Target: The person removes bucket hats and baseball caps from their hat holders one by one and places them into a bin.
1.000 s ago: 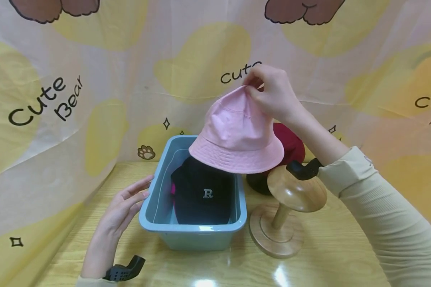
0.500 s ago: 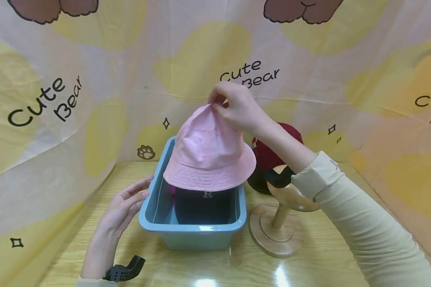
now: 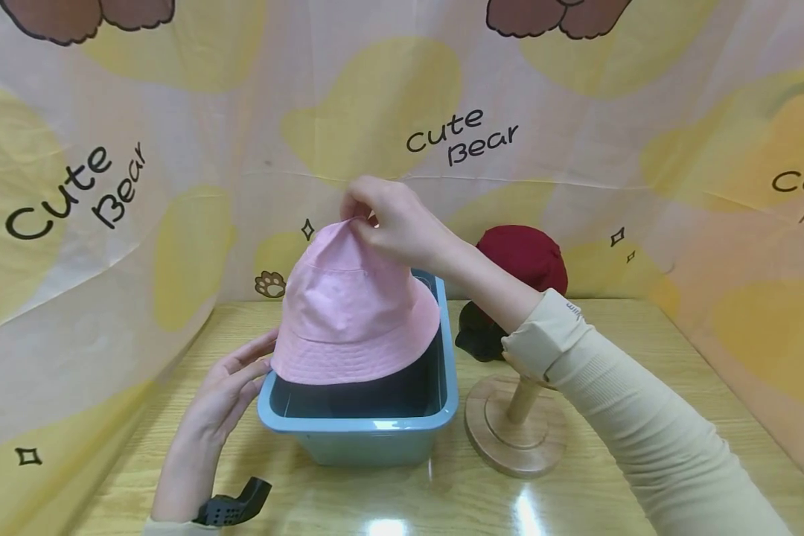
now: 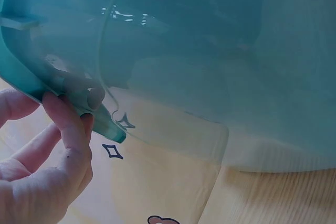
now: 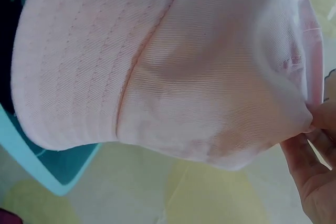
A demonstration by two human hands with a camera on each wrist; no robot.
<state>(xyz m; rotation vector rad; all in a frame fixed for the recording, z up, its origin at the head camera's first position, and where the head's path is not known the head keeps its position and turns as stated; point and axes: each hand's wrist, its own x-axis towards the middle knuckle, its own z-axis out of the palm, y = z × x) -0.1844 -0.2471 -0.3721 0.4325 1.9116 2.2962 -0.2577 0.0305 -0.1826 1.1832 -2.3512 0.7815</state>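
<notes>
My right hand [image 3: 395, 223] pinches the crown top of a pink bucket hat [image 3: 348, 298]. The hat hangs brim down over the left part of a blue plastic bin [image 3: 375, 426], hiding much of its inside. In the right wrist view, thumb and fingers grip the hat's [image 5: 210, 87] fabric at the crown. My left hand [image 3: 224, 394] touches the bin's left rim from outside, its fingers relaxed. In the left wrist view, the fingertips meet the underside of the rim [image 4: 21, 77]. Something dark [image 3: 388, 394] lies in the bin, mostly covered by the hat.
Right of the bin stands a wooden hat stand [image 3: 519, 432], its top hidden behind the right sleeve. Behind it is a dark red cap [image 3: 525, 257] above a black item [image 3: 479, 335]. A printed cloth [image 3: 576, 149] hangs behind the wooden table [image 3: 616, 335].
My right hand has carried the pink bucket hat left and down, from over the bin's right side to its left. The black cap with an R became covered. The left hand stayed put.
</notes>
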